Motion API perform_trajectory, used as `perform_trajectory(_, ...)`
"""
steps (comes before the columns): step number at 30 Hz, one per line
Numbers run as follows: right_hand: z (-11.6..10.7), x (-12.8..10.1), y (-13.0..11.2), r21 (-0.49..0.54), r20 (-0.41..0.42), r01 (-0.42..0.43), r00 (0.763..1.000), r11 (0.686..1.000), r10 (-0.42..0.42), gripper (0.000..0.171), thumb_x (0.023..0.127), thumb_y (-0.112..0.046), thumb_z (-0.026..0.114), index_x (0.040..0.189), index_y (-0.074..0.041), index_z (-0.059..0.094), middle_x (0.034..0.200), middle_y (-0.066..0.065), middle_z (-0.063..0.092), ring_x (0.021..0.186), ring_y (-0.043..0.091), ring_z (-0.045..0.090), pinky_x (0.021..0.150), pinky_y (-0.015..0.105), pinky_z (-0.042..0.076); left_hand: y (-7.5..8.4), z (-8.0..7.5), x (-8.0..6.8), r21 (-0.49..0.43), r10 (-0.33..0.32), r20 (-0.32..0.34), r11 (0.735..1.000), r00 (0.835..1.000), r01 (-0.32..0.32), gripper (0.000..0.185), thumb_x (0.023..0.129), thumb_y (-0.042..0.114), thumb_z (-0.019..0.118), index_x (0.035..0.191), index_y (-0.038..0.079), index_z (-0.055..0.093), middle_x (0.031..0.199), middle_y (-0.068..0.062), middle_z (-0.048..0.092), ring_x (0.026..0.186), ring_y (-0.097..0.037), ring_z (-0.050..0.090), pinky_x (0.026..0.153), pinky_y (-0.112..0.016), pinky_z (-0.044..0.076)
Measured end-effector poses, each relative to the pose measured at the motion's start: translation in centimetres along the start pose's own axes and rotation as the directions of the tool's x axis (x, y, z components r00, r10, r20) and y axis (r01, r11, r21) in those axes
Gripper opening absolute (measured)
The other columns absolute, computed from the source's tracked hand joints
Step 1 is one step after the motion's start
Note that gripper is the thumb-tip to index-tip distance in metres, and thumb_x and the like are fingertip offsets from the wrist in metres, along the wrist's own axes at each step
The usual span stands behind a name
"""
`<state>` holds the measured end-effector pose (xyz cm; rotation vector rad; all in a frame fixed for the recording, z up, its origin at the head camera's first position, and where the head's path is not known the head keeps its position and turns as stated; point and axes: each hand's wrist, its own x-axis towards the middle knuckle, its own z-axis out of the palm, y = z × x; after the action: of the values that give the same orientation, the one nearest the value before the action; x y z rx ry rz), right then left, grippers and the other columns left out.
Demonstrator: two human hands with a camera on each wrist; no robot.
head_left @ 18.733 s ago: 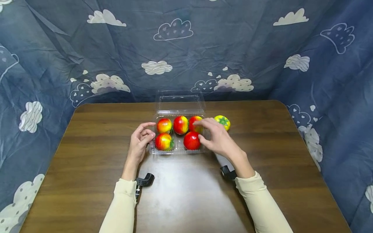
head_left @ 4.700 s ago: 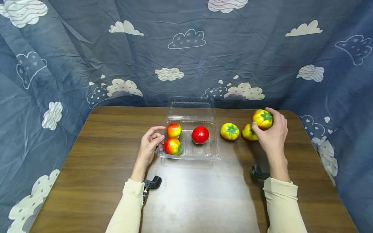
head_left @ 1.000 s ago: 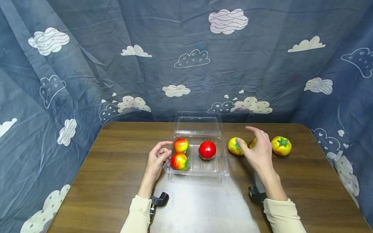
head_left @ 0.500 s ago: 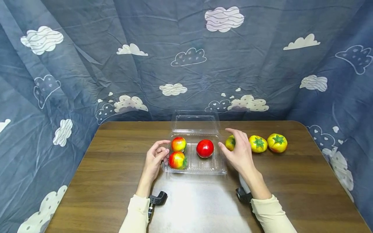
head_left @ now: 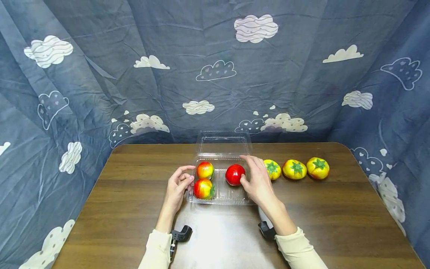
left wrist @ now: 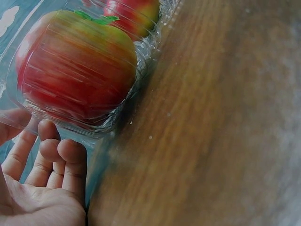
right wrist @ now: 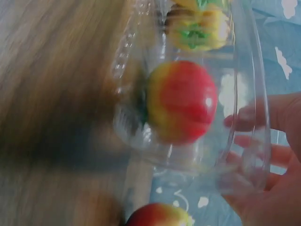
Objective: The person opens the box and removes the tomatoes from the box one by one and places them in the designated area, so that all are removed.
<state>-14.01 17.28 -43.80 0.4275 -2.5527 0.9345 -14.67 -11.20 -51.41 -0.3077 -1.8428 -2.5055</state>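
Note:
In the head view, a clear plastic clamshell container (head_left: 223, 200) lies with its lid (head_left: 223, 145) raised at the back. Two red-and-yellow persimmon-like fruits (head_left: 203, 188) fill its left side, and a red one (head_left: 234, 174) sits on its right. My left hand (head_left: 176, 188) holds the container's left edge with thumb and fingertips; the left wrist view shows the curled fingers (left wrist: 73, 155) right at the rim, close to a fruit (left wrist: 77, 66). My right hand (head_left: 258, 181) reaches over the right edge, fingers spread, its thumb at the red fruit's side.
Just right of the container, three yellow fruits with green caps stand in a row, the far one (head_left: 317, 168) outermost. The wooden table (head_left: 336, 216) ends at a blue cloud-print curtain (head_left: 161, 101) behind.
Two fruits have gone from the container to the table's row at the right. The right hand let go of the outermost one and moved left to the red fruit. The left hand stays.

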Motion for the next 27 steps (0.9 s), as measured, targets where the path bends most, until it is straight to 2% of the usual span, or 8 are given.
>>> perform_trajectory(5,1.2,-0.9,-1.0,-0.011,0.096,0.035,0.995,0.999,-0.034,0.064,0.067,0.014,0.067,0.128,-0.006,0.062,0.126,0.012,0.059,0.118,0.032,0.051,0.101,0.047,0.047,-0.3,-0.2,-1.1,0.008,-0.013,-0.013,1.000,1.000,0.013,0.036,0.094,-0.001,0.060,0.129,-0.008,0.054,0.073,-0.015,0.051,0.055,-0.018,0.044,0.045,-0.022,0.046)
perform_trajectory(9,2.0,-1.7,-1.4,-0.031,0.167,0.074,0.984,0.997,-0.068,0.065,0.063,0.016,0.062,0.125,-0.004,0.064,0.127,0.016,0.059,0.120,0.034,0.051,0.103,0.048,0.047,-0.6,-0.2,-1.9,-0.002,-0.031,-0.013,1.000,0.999,0.031,0.037,0.094,-0.001,0.060,0.129,-0.009,0.053,0.072,-0.013,0.052,0.055,-0.016,0.045,0.044,-0.022,0.045)
perform_trajectory(15,2.3,-2.5,-1.1,-0.048,0.203,0.092,0.976,0.995,-0.081,0.063,0.062,0.017,0.062,0.121,-0.003,0.066,0.130,0.022,0.057,0.123,0.038,0.050,0.106,0.049,0.044,-0.9,0.0,-2.2,-0.017,-0.035,-0.002,0.999,0.999,0.035,0.037,0.095,0.000,0.060,0.130,-0.008,0.052,0.073,-0.012,0.052,0.056,-0.018,0.044,0.045,-0.022,0.045)
perform_trajectory(21,2.2,-2.1,-0.6,-0.053,0.216,0.076,0.974,0.996,-0.063,0.063,0.062,0.010,0.077,0.122,-0.005,0.065,0.133,0.023,0.055,0.125,0.039,0.049,0.104,0.052,0.046,-0.9,0.2,-1.5,0.003,-0.019,-0.001,1.000,1.000,0.019,0.035,0.095,-0.001,0.059,0.129,-0.007,0.054,0.073,-0.012,0.052,0.055,-0.023,0.042,0.045,-0.024,0.046)
perform_trajectory(27,2.2,-0.4,-0.8,-0.042,0.205,0.082,0.976,0.996,-0.072,0.059,0.063,0.004,0.084,0.117,-0.006,0.064,0.131,0.022,0.055,0.123,0.039,0.050,0.102,0.052,0.047,-0.1,0.1,0.1,0.006,0.004,-0.006,1.000,1.000,-0.004,0.036,0.095,0.001,0.060,0.129,-0.006,0.054,0.073,-0.011,0.051,0.055,-0.017,0.044,0.045,-0.022,0.045)
